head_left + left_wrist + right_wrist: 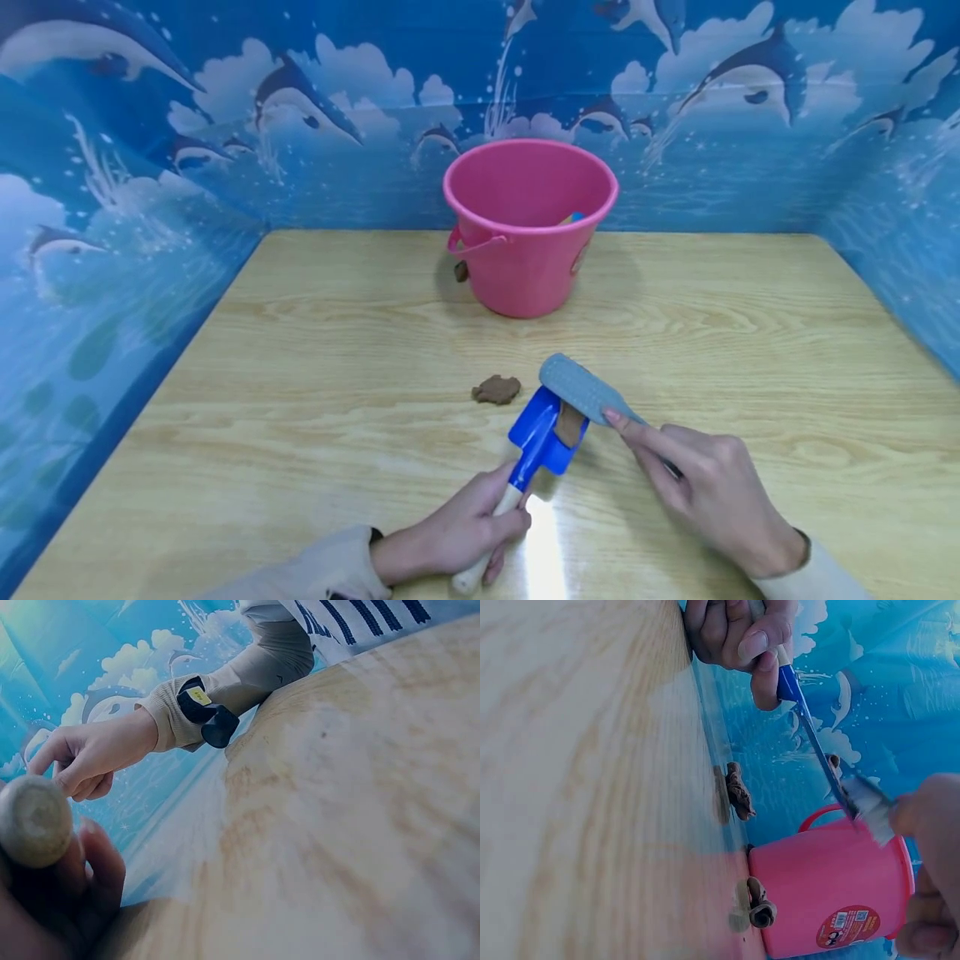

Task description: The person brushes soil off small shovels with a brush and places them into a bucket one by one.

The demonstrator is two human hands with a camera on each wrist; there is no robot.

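My left hand (476, 521) grips the pale wooden handle of a small blue shovel (534, 437), blade tilted above the table. A brown lump (568, 427) lies on the blade. My right hand (708, 487) holds a grey-blue brush (579, 387) by its thin handle, index finger laid along it. The brush head overlaps the blade's upper edge and partly covers the lump; whitish bristles (871, 814) show blurred in the right wrist view. Left of the blade, a flat brown piece (497, 389) lies on the table. The left wrist view shows the shovel's handle end (36, 821).
A pink bucket (525, 275) stands at the back, its handle hanging left, with something yellow and blue partly visible inside. Beside its left side sits a small dark brown piece (461, 271). A blue dolphin-printed sheet (360, 183) encloses the wooden table (300, 350).
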